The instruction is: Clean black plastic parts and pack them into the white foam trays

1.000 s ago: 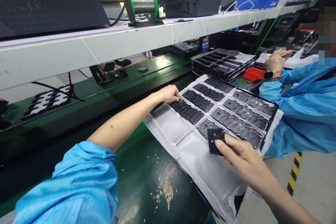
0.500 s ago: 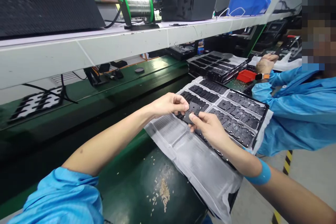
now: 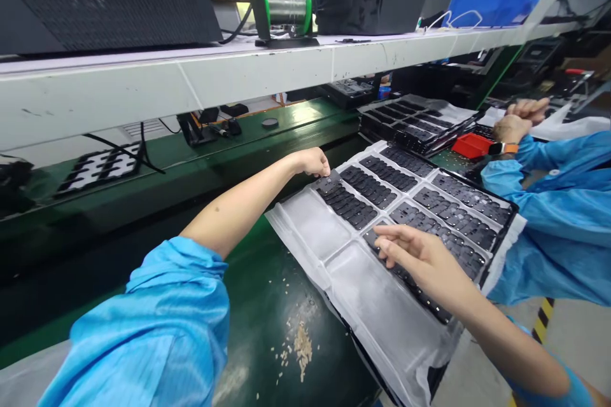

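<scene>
A tray (image 3: pixel 334 257) lined with white sheet lies at a slant on the green bench, with rows of flat black parts (image 3: pixel 367 187) in its compartments. At the tray's far left corner, my left hand (image 3: pixel 315 163) pinches the edge of a black plate (image 3: pixel 328 183) at the end of a row. My right hand (image 3: pixel 420 254) hovers over the tray's middle, its fingers apart and nothing visible in them. Bare white sheet shows in the compartments nearest me.
Small pale pellets (image 3: pixel 302 346) lie on the bench before the tray. A white shelf (image 3: pixel 267 70) crosses above, bearing a solder spool (image 3: pixel 286 3). Behind are stacked trays (image 3: pixel 415 117) and a red box (image 3: pixel 471 145). At the right, a person's hands (image 3: pixel 518 121) are close together.
Both hands held a black plate between them over the tray. Now my left hand has it at the far left corner, while my right hand has let go and moved right. The view has shifted.
</scene>
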A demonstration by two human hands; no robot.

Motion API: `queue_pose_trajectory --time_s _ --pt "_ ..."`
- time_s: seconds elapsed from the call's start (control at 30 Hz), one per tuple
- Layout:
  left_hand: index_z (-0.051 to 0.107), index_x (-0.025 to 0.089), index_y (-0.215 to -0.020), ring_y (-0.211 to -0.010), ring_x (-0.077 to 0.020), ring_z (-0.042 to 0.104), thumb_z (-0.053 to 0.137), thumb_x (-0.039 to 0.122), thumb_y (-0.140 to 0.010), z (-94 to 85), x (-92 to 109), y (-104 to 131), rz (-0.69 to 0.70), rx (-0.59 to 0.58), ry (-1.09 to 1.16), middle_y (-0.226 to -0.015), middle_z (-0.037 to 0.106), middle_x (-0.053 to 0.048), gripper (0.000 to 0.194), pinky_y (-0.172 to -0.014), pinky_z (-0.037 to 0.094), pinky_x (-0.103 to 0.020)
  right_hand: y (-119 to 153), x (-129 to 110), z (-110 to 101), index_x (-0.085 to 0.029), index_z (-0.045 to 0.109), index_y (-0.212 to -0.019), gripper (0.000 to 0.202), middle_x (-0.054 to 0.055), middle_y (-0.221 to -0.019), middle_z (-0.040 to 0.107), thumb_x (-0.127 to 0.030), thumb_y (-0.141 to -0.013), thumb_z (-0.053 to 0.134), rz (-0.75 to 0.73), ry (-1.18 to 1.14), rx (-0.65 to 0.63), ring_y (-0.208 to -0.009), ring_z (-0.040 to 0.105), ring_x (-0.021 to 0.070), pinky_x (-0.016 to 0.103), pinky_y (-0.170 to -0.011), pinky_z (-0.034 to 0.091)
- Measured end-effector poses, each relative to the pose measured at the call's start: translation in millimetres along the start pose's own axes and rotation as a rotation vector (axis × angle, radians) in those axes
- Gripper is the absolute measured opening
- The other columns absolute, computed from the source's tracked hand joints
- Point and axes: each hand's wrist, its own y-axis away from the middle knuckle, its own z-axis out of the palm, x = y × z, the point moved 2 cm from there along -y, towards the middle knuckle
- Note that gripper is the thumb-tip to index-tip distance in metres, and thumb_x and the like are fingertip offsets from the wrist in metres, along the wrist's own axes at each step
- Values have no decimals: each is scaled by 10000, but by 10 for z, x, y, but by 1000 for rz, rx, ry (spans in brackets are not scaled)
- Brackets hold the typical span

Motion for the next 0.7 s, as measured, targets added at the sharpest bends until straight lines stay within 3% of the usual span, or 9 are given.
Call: queue_pose_trajectory --time_s 0.13,0.23,0.4,0.5,0.7 --pt "724 132 -920 -712 -133 673 744 304 -968 62 -53 -97 -58 -85 -134 -841 727 -21 179 -668 577 -270 89 -22 -47 -124 757 -1126 537 65 -740 727 -579 -839 765 23 27 15 -638 645 187 346 -644 572" --pt "709 128 -1049 -806 -153 703 695 347 -1016 79 -60 -126 -78 -107 -209 -988 733 -40 222 -725 616 -311 94 -29 -50 -119 755 -1116 540 57 -717 713 -582 -836 763 29 32 10 -626 627 180 333 -628 557" --pt "744 137 -818 -725 -147 672 833 196 -823 82 -16 -97 -24 0 -271 -789 746 -21 106 -679 530 -246 108 -51 -47 -122 753 -1114 541 51 -709 700 -593 -849 752 21 45 17 -624 617 173 319 -623 553" --pt "730 166 -709 -743 -158 668 882 228 -725 132 3 -54 32 59 -300 -726 742 -5 165 -666 488 -232 136 -57 -52 -125 759 -1110 566 49 -703 694 -624 -841 756 11 56 25 -620 616 174 316 -612 547" --pt "724 179 -675 -750 -170 676 903 207 -655 210 18 -21 82 110 -319 -719 747 -7 182 -677 488 -243 184 -73 -101 -142 776 -1106 606 66 -711 713 -688 -845 734 -17 121 67 -632 646 200 348 -625 565"
